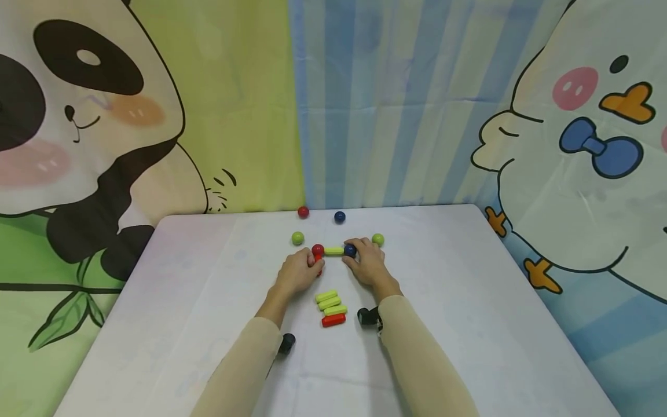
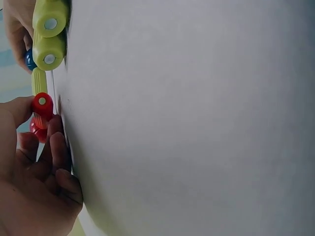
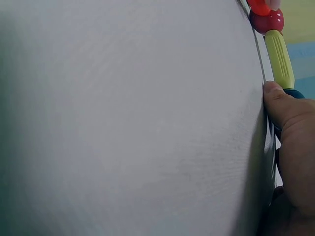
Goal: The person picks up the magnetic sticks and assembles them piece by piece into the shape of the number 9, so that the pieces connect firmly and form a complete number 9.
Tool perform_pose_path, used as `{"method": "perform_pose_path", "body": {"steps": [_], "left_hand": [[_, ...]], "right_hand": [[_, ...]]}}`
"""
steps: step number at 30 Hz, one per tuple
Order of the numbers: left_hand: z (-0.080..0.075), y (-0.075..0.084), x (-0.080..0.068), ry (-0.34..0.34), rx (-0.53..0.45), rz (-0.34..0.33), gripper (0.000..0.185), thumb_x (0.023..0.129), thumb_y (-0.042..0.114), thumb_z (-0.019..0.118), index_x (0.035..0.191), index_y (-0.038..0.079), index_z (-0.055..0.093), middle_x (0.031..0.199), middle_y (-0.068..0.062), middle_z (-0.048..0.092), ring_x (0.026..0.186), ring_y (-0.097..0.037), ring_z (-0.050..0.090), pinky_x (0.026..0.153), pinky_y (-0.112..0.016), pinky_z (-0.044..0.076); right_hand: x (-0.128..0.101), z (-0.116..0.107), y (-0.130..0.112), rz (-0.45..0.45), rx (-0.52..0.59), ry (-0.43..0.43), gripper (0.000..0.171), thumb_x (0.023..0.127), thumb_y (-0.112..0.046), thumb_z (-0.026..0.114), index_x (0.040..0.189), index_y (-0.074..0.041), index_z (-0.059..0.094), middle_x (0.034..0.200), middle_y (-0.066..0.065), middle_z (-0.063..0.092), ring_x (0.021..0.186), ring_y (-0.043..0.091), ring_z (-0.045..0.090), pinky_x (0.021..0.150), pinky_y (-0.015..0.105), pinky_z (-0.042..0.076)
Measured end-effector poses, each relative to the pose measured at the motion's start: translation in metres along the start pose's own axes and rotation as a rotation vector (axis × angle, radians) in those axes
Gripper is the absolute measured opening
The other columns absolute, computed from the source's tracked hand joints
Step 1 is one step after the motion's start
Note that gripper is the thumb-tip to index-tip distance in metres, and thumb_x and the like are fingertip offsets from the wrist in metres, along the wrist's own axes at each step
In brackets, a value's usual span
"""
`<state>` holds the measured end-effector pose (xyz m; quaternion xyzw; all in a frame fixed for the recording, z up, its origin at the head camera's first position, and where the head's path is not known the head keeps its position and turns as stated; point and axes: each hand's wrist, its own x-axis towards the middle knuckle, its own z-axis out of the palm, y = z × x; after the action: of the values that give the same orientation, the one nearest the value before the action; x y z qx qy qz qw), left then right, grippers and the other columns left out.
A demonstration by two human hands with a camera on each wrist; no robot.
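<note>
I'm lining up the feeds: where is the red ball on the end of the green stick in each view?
Head: red ball at table centre, by the left hand.
Left wrist: at the left edge, behind a red stick.
Right wrist: top right.
Shared landmark: the green stick joined to it.

We see glossy, smooth balls, prob. plastic: the red ball [image 1: 317, 250] and blue ball [image 1: 350, 250] catch highlights. The green rod [image 1: 334, 251] betw. them looks matt plastic w/ fine ribbing, w/ silvery metal discs at rod ends. The table [image 1: 469, 324] has a matt white cover, faintly textured. The backdrop [image 1: 365, 104] is printed cloth, slightly creased.
</note>
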<state>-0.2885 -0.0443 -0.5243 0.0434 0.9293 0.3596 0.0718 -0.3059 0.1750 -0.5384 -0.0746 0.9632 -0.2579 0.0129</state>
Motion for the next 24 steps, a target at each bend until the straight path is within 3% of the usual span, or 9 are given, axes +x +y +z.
{"method": "perform_pose_path", "body": {"steps": [9,24], "left_hand": [[0.0017,0.0000,-0.0017,-0.014,-0.037,0.005,0.034,0.099,0.039,0.066,0.083,0.013,0.053,0.070,-0.003,0.050,0.066,-0.021,0.049,0.060,-0.033,0.035],[-0.0009,-0.0055,0.0021,-0.020,-0.006,0.037,0.031,0.100,0.035,0.067,0.086,0.013,0.052,0.073,-0.003,0.049,0.068,-0.020,0.050,0.061,-0.032,0.037]], "right_hand": [[-0.0017,-0.0048,-0.0030,0.022,0.013,-0.024,0.050,0.102,-0.038,0.064,0.148,-0.024,0.052,0.150,0.010,0.049,0.136,0.035,0.044,0.114,0.060,0.030],[0.0014,-0.0018,-0.0032,-0.019,0.027,0.001,0.051,0.100,-0.036,0.067,0.147,-0.022,0.053,0.148,0.008,0.052,0.134,0.035,0.046,0.110,0.060,0.033]]}}
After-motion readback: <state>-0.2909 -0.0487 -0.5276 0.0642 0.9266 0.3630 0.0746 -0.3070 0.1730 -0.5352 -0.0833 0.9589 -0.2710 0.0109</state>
